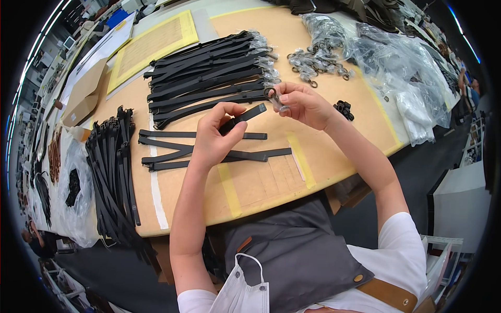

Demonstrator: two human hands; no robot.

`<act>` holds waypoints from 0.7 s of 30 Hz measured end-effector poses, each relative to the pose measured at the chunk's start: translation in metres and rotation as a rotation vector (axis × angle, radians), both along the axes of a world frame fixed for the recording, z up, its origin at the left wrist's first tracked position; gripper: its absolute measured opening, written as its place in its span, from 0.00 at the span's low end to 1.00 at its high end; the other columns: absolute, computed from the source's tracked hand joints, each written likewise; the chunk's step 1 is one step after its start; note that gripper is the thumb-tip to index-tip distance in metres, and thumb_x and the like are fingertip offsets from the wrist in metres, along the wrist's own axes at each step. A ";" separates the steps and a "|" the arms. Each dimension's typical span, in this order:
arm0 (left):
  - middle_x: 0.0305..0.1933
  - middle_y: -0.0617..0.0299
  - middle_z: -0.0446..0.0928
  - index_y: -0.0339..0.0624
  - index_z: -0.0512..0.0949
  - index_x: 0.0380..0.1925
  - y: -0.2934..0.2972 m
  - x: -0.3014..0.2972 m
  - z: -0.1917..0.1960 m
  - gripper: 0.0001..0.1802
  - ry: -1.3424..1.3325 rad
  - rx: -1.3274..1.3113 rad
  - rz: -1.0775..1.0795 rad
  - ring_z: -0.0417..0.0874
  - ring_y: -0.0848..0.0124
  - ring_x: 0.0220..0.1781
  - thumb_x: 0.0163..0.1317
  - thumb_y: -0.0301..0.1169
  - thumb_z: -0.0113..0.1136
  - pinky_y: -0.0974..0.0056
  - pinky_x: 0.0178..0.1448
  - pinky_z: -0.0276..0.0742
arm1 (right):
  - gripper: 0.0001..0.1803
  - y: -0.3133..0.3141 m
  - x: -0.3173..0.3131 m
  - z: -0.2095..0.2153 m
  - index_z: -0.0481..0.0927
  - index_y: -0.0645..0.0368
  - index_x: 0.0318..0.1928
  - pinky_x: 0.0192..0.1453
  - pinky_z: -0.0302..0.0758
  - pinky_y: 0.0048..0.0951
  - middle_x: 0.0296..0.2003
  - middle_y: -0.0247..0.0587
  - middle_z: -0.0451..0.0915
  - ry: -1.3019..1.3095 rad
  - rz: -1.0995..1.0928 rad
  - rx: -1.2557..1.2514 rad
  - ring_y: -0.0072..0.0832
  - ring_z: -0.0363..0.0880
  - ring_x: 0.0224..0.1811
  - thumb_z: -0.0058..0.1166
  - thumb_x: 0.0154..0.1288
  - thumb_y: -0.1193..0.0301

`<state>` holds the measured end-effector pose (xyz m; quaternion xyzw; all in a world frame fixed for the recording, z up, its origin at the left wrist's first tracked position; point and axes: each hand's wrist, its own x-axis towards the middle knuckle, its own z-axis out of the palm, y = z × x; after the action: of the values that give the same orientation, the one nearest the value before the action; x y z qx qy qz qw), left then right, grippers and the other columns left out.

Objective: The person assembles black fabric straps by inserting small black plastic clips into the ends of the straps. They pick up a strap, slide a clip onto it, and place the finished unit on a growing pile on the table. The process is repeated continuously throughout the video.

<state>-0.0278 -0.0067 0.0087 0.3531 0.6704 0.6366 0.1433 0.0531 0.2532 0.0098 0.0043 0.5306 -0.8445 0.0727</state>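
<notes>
A worker in a grey apron (292, 245) stands at a tan-topped table (334, 156), on the near side of a broad stack of black straps (203, 78). The left hand (216, 133), just off the stack's near edge, has its thumb and fingers clamped on a black strap (254, 112), its free end pointing right. The right hand (305, 107), by the stack's near right corner, pinches a plastic-wrapped clasp (274, 96) between thumb and fingers, just beside the strap's end yet apart from it. Several loose straps (167, 148) lie nearer than the stack; a thick strap bundle (112, 172) hangs over the table edge to its near left. Right of the stack sit small black pieces (344, 109), then, farther back, a pile of wrapped clasps (318, 60) and clear plastic bags (386, 62). A yellow-edged board (154, 47) lies beyond its far left.
</notes>
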 end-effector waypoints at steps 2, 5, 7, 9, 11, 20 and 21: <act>0.40 0.66 0.81 0.34 0.80 0.47 -0.001 -0.002 0.001 0.13 0.011 0.052 0.011 0.76 0.84 0.33 0.63 0.25 0.68 0.76 0.36 0.71 | 0.13 -0.015 -0.001 -0.003 0.78 0.57 0.52 0.51 0.76 0.21 0.41 0.32 0.81 0.129 -0.003 0.080 0.17 0.79 0.45 0.59 0.70 0.68; 0.42 0.66 0.82 0.34 0.79 0.49 -0.005 -0.004 0.003 0.15 -0.014 0.054 0.005 0.78 0.82 0.38 0.63 0.24 0.70 0.76 0.41 0.73 | 0.12 -0.025 -0.004 -0.013 0.80 0.60 0.52 0.53 0.75 0.23 0.44 0.31 0.82 0.306 -0.019 0.126 0.17 0.78 0.45 0.60 0.71 0.73; 0.43 0.65 0.82 0.34 0.79 0.49 -0.007 -0.004 0.006 0.15 -0.039 0.037 -0.004 0.79 0.82 0.40 0.64 0.23 0.70 0.76 0.43 0.73 | 0.11 -0.032 -0.002 -0.017 0.81 0.60 0.52 0.54 0.75 0.24 0.44 0.31 0.82 0.352 -0.059 0.179 0.18 0.78 0.45 0.61 0.70 0.76; 0.42 0.65 0.81 0.34 0.79 0.48 -0.007 -0.002 0.007 0.14 -0.057 0.024 -0.012 0.78 0.82 0.40 0.64 0.23 0.69 0.76 0.43 0.74 | 0.11 -0.035 -0.003 -0.022 0.82 0.60 0.50 0.55 0.76 0.25 0.44 0.33 0.82 0.440 -0.118 0.210 0.20 0.79 0.47 0.63 0.68 0.80; 0.42 0.66 0.81 0.34 0.78 0.48 -0.006 -0.001 0.006 0.14 -0.061 0.003 -0.005 0.78 0.83 0.40 0.64 0.22 0.69 0.76 0.43 0.73 | 0.11 -0.037 -0.005 -0.029 0.83 0.60 0.48 0.55 0.76 0.24 0.45 0.34 0.82 0.595 -0.195 0.319 0.21 0.80 0.48 0.64 0.66 0.81; 0.41 0.67 0.79 0.34 0.77 0.47 0.003 0.012 0.002 0.13 -0.057 0.045 0.038 0.75 0.84 0.38 0.64 0.19 0.65 0.77 0.39 0.70 | 0.14 -0.040 0.005 -0.027 0.83 0.60 0.41 0.54 0.78 0.30 0.43 0.42 0.82 0.770 -0.393 0.572 0.30 0.81 0.50 0.65 0.57 0.90; 0.41 0.67 0.78 0.34 0.77 0.47 0.004 0.013 0.002 0.12 -0.072 0.057 0.035 0.75 0.84 0.38 0.64 0.19 0.65 0.77 0.39 0.70 | 0.13 -0.040 0.005 -0.026 0.84 0.60 0.40 0.52 0.79 0.29 0.43 0.41 0.83 0.800 -0.423 0.594 0.29 0.83 0.48 0.66 0.57 0.89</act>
<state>-0.0149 -0.0030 0.0106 0.3222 0.6526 0.6701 0.1459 0.0578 0.2132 -0.0160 -0.1904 0.7203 -0.5901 -0.3110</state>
